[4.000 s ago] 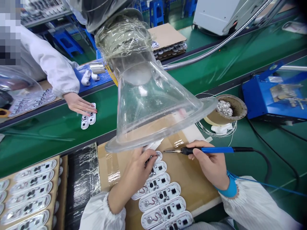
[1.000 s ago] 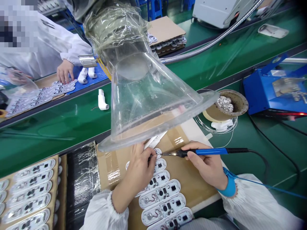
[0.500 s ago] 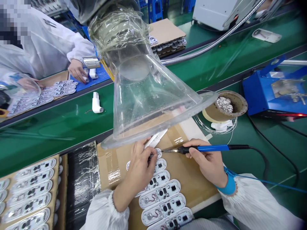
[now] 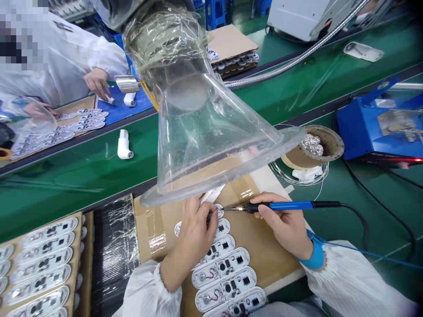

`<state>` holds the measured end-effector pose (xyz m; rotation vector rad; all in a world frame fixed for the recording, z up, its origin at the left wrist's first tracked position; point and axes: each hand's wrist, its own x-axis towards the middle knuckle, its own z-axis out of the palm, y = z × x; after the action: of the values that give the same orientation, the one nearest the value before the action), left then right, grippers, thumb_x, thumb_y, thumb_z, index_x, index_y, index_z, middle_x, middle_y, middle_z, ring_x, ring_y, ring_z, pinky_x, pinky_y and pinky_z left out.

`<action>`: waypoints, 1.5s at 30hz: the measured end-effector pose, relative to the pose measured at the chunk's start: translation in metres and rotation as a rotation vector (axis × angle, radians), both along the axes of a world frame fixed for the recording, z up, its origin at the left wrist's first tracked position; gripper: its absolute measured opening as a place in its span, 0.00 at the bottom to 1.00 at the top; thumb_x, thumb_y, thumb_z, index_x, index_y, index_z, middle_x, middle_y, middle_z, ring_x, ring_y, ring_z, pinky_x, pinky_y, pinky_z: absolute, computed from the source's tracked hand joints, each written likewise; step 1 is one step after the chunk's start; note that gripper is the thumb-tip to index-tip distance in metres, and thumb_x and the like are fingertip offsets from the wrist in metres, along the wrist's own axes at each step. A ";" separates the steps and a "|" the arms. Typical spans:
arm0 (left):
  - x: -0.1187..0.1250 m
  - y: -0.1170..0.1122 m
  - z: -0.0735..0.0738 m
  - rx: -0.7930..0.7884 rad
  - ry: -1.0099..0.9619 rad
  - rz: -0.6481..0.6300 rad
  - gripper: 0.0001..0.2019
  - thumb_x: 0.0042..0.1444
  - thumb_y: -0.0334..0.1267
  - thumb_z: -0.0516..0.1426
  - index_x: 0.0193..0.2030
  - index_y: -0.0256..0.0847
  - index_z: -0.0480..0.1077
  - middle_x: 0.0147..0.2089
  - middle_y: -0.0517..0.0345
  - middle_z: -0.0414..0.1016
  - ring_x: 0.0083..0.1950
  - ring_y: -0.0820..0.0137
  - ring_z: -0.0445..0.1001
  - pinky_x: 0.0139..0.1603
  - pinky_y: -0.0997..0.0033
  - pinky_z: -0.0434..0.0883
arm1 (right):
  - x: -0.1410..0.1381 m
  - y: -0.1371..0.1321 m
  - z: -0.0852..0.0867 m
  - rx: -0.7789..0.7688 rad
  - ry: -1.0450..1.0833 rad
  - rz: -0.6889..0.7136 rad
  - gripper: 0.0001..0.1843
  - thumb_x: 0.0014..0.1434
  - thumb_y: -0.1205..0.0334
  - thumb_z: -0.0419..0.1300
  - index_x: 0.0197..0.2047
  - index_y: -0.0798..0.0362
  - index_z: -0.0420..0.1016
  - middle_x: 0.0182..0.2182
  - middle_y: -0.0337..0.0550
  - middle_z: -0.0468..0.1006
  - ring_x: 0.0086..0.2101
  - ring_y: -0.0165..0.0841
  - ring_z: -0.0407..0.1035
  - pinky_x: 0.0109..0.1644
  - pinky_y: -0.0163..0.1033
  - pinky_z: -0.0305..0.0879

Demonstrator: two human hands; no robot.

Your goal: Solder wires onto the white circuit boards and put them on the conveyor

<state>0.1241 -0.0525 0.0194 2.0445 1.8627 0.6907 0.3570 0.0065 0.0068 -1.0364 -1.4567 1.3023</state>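
Note:
My right hand grips a blue and black soldering iron like a pen. The iron's tip points left and meets, or nearly meets, the end of the farthest white oval circuit piece. Over that same piece, my left hand is closed in a pinch. Whatever sits between its fingertips is small, dark and mostly hidden. Just beyond the fingers lies a white elongated part, partly behind the clear hood. Several more oval circuit pieces run in a column toward me on brown cardboard.
A clear fume hood hangs above my hands. To the right stand a pot with metal wool, solder wire and a blue machine. A white elbow-shaped part rides the green belt. Across it, a co-worker's hand handles parts.
The iron's tip has shifted slightly left at the far circuit piece. The white part beyond my left fingers sits lower. The elbow-shaped part has moved left, and the co-worker's hand has shifted left.

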 end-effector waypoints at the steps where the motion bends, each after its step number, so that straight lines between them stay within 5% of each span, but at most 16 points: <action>1: 0.000 0.000 0.000 -0.002 0.010 0.002 0.05 0.71 0.30 0.54 0.42 0.43 0.68 0.63 0.42 0.67 0.63 0.53 0.71 0.57 0.48 0.74 | 0.000 0.000 0.000 0.004 -0.008 -0.004 0.05 0.69 0.61 0.64 0.43 0.48 0.83 0.33 0.40 0.81 0.26 0.30 0.72 0.25 0.33 0.67; 24: -0.001 -0.001 0.003 -0.104 -0.028 0.018 0.08 0.72 0.32 0.52 0.40 0.43 0.69 0.64 0.42 0.65 0.69 0.50 0.66 0.64 0.37 0.70 | 0.001 -0.001 -0.001 0.000 -0.003 -0.023 0.07 0.70 0.58 0.64 0.44 0.48 0.84 0.30 0.42 0.79 0.28 0.34 0.74 0.26 0.35 0.69; 37: -0.013 -0.003 0.005 -0.125 -0.136 -0.011 0.07 0.73 0.34 0.54 0.45 0.47 0.72 0.63 0.47 0.67 0.68 0.55 0.68 0.61 0.50 0.75 | 0.002 0.000 0.003 0.020 0.013 -0.080 0.09 0.70 0.55 0.65 0.42 0.49 0.84 0.34 0.43 0.83 0.27 0.33 0.76 0.29 0.36 0.74; 45: -0.009 0.000 0.005 -0.075 -0.035 -0.052 0.08 0.73 0.32 0.53 0.42 0.44 0.71 0.66 0.44 0.66 0.70 0.51 0.68 0.63 0.43 0.74 | 0.004 -0.002 0.001 0.005 -0.014 -0.039 0.08 0.70 0.56 0.64 0.43 0.48 0.84 0.32 0.43 0.82 0.27 0.33 0.74 0.25 0.35 0.68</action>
<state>0.1147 -0.0526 0.0245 2.0132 1.7821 0.6301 0.3610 0.0047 0.0079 -1.0674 -1.4433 1.2655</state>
